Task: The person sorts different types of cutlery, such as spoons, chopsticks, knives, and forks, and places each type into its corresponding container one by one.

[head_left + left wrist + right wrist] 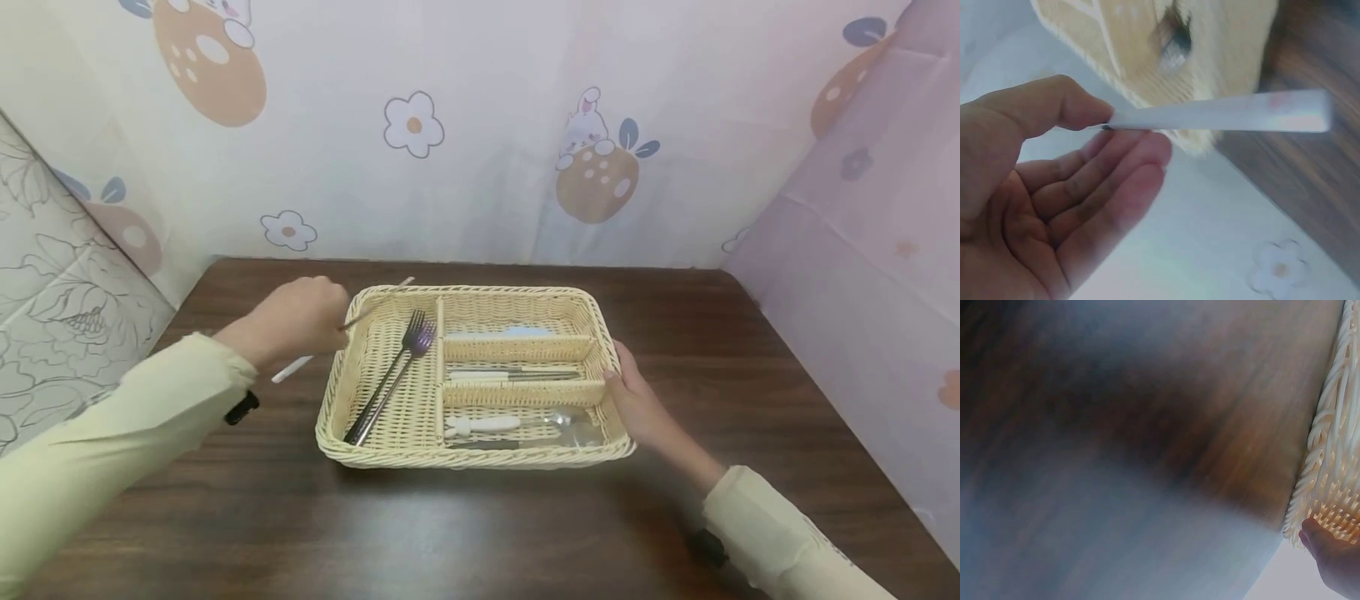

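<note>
A slender chopstick [1241,114] with a white, square-cut end is pinched between the thumb and fingers of my left hand [303,317]. In the head view it slants past the left rim of the wicker basket [480,460], partly hidden by the hand. My right hand [636,392] grips the basket's right side, thumb on the rim and fingers around the outside. Two dark forks [393,379] lie slanted in the large left compartment. White-and-grey chopsticks [480,376] lie in the middle right compartment. Spoons [558,421], one with a white figure-shaped handle, lie in the front one.
The back right compartment has a pale blue piece [528,331]. Beneath the basket is a dark wooden table [480,533]. A patterned curtain [480,200] stands behind it and another on the right [870,275].
</note>
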The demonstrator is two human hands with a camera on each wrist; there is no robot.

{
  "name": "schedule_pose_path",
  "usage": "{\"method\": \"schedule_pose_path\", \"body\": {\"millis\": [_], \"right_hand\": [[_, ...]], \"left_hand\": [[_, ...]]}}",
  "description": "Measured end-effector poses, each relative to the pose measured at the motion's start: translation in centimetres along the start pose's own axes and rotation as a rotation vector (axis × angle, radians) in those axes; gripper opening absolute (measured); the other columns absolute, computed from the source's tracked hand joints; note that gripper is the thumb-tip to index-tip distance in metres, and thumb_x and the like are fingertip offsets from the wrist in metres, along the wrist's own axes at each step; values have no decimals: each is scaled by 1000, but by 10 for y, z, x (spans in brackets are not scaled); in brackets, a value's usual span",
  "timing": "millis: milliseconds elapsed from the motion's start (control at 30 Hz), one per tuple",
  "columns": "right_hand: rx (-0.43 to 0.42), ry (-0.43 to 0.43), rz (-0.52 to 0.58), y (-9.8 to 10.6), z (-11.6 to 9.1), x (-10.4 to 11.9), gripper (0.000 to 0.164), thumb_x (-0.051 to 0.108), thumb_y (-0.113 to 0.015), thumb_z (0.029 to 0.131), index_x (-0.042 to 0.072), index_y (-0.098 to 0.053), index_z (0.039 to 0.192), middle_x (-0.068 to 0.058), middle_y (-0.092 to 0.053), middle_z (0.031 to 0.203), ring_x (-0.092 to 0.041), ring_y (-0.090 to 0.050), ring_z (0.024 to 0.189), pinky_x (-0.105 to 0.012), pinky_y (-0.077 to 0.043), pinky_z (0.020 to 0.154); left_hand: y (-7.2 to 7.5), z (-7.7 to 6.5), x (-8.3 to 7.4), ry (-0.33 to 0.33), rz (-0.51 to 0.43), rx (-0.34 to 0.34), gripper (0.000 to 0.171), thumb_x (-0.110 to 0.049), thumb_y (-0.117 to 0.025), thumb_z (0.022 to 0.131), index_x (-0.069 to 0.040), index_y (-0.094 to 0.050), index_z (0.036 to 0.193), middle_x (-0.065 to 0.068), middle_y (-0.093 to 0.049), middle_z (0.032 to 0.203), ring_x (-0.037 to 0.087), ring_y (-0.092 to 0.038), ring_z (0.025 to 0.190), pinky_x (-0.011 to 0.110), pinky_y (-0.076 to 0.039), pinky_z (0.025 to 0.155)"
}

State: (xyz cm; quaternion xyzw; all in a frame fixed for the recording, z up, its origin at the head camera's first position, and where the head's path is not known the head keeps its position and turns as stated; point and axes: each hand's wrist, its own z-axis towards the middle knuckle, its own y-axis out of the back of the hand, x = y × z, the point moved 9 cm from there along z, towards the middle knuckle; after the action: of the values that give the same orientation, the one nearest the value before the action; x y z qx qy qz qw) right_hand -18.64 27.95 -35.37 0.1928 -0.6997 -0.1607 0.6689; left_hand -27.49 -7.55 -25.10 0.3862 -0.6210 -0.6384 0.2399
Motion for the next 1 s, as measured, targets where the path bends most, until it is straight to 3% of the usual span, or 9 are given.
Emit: {"method": "schedule_pose_path", "body": {"millis": [100, 300, 467, 700, 1000], "right_hand": [[1, 10, 2, 0, -1, 1, 53, 12, -25, 104, 8, -2, 152, -37, -26, 142, -47, -52, 109, -53, -47, 88], [0, 4, 27, 1, -1, -1, 53, 10, -25, 103, 8, -2, 152, -37, -25, 143, -49, -49, 113, -52, -48, 86], [2, 6, 36, 0, -1, 0, 53, 10, -25, 103, 8, -3, 151, -37, -27, 141, -49, -51, 109, -50, -52, 80], [-6, 12, 32, 1, -2, -1, 53, 9, -24, 103, 7, -3, 151, -37, -25, 142, -50, -48, 113, -52, -49, 84], [-3, 29, 41, 0, 0, 1, 53, 7, -26, 103, 8, -5, 151, -39, -30, 138, -49, -55, 102, -48, -53, 76]], "left_hand": [[-3, 15, -30, -93, 52, -5, 28, 2, -62, 68, -14, -42, 56, -3, -39, 53, 12, -35, 48, 26, -36, 44], [-9, 45, -93, -294, 111, 5, 16, -1, -68, 74, -9, -56, 66, -1, -52, 61, 14, -44, 55, 29, -46, 53], [-25, 65, -131, -386, 112, 71, 22, 4, -64, 76, -11, -51, 67, -2, -49, 64, 13, -44, 60, 26, -46, 59], [-55, 91, -165, -457, 167, 153, 19, 5, -61, 81, -11, -55, 73, -4, -48, 68, 10, -45, 64, 22, -46, 62], [-85, 115, -183, -490, 260, 220, 9, -1, -60, 88, -8, -65, 92, -1, -56, 78, 12, -46, 69, 23, -48, 67]]}}
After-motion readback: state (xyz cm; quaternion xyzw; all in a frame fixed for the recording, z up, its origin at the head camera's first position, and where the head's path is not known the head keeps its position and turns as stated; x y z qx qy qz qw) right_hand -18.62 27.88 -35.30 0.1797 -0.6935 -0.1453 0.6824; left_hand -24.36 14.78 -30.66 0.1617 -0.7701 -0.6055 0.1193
